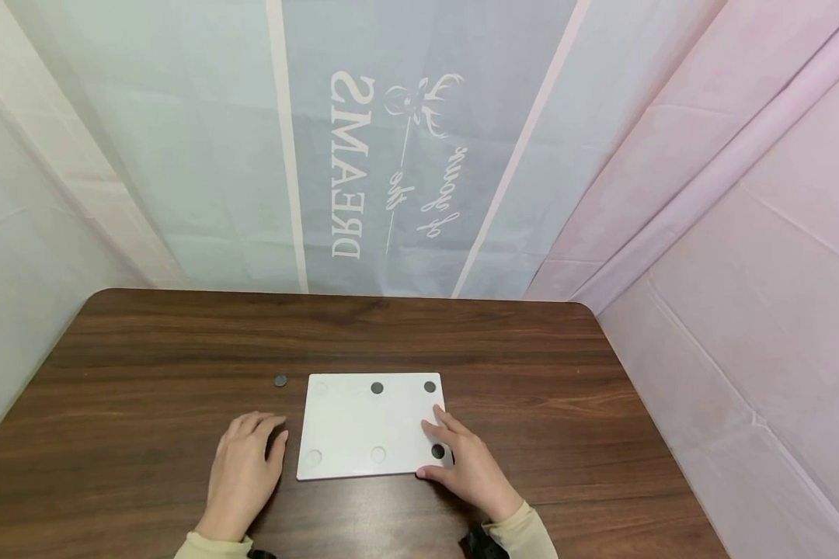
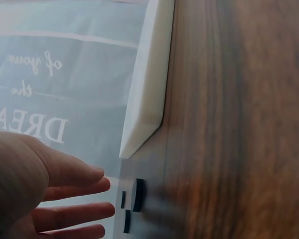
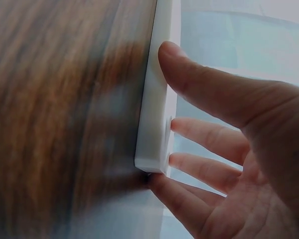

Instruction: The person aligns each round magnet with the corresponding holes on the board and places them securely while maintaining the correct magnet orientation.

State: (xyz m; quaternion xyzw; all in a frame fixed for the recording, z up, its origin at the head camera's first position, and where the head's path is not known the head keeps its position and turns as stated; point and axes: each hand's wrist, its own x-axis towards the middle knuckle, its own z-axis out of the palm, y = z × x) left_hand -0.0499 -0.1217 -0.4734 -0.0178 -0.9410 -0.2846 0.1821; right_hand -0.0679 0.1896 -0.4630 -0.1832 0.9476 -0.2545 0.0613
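Observation:
A white rectangular board (image 1: 346,423) lies flat on the table, with pale round recesses in it. Dark round discs (image 1: 377,388) sit at its back middle, back right corner and front right. My right hand (image 1: 474,470) is spread at the board's right end. Its thumb touches the near edge, and its fairly straight fingers (image 3: 204,137) rest on the top and right edge. Left of the board, my left hand (image 1: 243,470) lies with relaxed fingers, holding nothing visible. A loose dark disc (image 1: 280,380) lies beyond it. In the left wrist view, several dark discs (image 2: 138,195) show by its fingertips.
The dark wood-grain table (image 1: 559,404) has rounded far corners. Behind it hangs a pale blue and green cloth (image 1: 405,264) with white lettering. Pinkish white cloth (image 1: 741,256) runs along the right side, and pale cloth (image 1: 42,256) along the left.

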